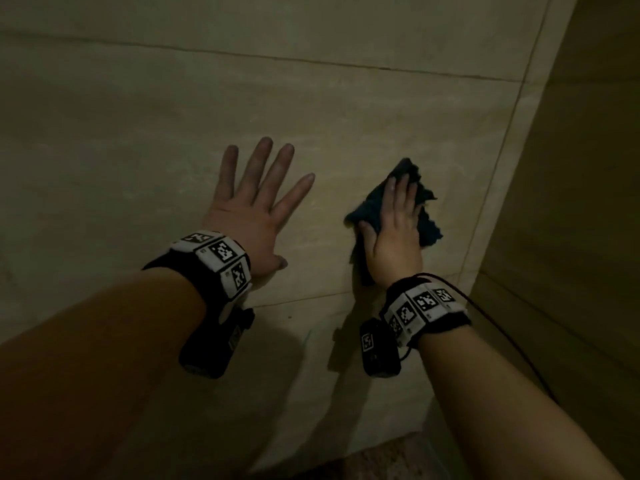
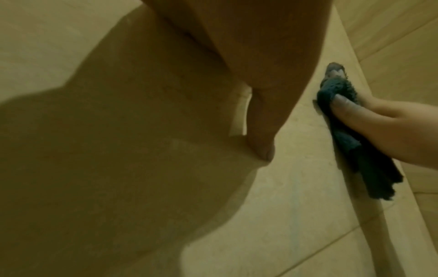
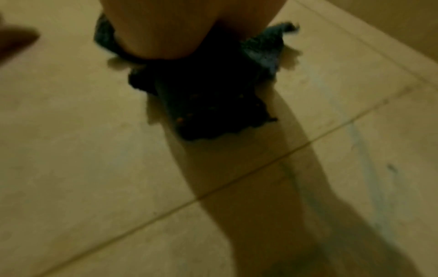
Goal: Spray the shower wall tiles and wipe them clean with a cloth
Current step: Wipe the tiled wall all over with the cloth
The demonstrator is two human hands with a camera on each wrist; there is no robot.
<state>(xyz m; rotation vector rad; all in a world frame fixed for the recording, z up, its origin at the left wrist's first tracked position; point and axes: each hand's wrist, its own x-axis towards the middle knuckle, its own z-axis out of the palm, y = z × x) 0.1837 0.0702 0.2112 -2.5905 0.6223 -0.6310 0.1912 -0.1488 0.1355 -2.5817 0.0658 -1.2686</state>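
Wall tiles (image 1: 138, 133) fill almost the whole view, beige and dimly lit, with thin grout lines (image 1: 311, 65) running across them and a corner (image 1: 512, 133) met on the right. No spray bottle is seen, so the wiping stage is judged to be under way. Faint pale streaks can be made out on the tile in the right wrist view, likely cleaner not yet taken up. The left hand (image 1: 251, 206) is laid flat on the wall, fingers spread and straight, nothing held; it is being used as a brace. Just beside it, the right hand (image 1: 393, 233) is pressed onto a dark blue cloth (image 1: 372, 202), fingers straight on top of it, thumb at its edge, the cloth pinned between palm and tile. For a clean result, even pressure should be kept, overlapping passes made toward the corner, and the bunched cloth opened out so more of it meets the tile.
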